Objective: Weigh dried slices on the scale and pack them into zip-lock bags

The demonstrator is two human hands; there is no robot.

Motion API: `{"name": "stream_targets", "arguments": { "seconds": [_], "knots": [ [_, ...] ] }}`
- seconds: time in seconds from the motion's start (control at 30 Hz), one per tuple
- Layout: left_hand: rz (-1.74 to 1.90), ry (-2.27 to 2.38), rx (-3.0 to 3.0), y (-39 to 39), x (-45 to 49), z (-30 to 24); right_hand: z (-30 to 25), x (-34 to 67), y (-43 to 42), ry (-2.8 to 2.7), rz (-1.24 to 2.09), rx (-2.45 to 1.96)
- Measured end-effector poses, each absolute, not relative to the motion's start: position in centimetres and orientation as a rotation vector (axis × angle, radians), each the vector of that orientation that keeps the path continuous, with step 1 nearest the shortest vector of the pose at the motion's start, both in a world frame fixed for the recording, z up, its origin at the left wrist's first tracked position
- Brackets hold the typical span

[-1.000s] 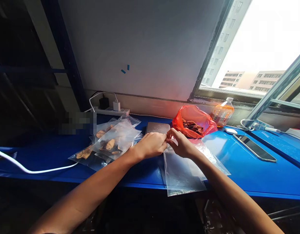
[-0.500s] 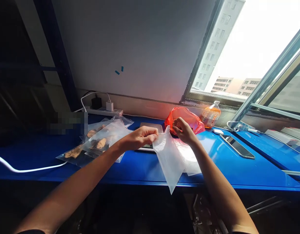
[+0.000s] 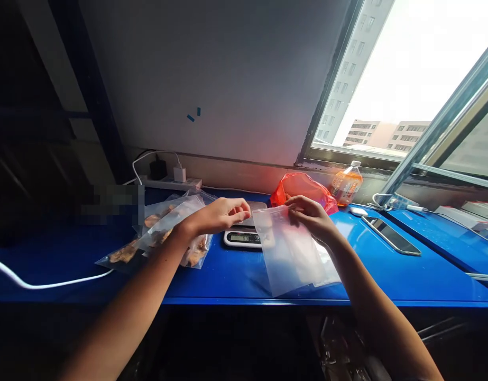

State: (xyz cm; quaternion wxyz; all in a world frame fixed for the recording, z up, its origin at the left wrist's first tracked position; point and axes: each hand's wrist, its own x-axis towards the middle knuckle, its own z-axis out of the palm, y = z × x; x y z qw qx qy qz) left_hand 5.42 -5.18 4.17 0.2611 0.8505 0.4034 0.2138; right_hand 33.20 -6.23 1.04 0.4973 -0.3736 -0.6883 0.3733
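My right hand (image 3: 309, 216) pinches the upper right edge of a translucent plastic bag (image 3: 289, 254), which hangs flat with nothing visible inside. At the bag's top left corner, my left hand (image 3: 230, 212) has its fingers curled together; whether they grip the corner I cannot tell. Just behind and below sits a white digital scale (image 3: 244, 239) with a display, its plate partly hidden by the bag and hands. On the left lie several clear bags (image 3: 125, 251) holding brown, irregular dried pieces. More translucent bags (image 3: 329, 270) lie under the right hand.
Behind my right hand stands an open red plastic bag (image 3: 303, 185), with an orange drink bottle (image 3: 347, 185) beside it. A phone (image 3: 390, 235) and a small white case (image 3: 358, 211) lie at the right. A power strip (image 3: 168, 183) runs along the wall; a white cable (image 3: 49, 286) crosses the left.
My right hand has come down onto the plastic bag's upper edge. The bag has swung from a hanging point to a flat spread, uncovering the scale's display. My left hand has shifted slightly left.
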Motion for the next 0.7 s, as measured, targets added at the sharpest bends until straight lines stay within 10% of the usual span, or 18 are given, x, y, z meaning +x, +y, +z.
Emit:
{"name": "stream_targets", "arguments": {
  "seconds": [0.23,0.7],
  "knots": [
    [0.334,1.915,2.246,-0.9,-2.0,3.7,-1.2,41.9,-6.2,-1.968,0.579,-1.461],
    [0.059,1.927,2.265,0.0,-1.8,1.6,0.8,39.5,-2.1,-1.829,-0.642,-1.780]
  ]
}}
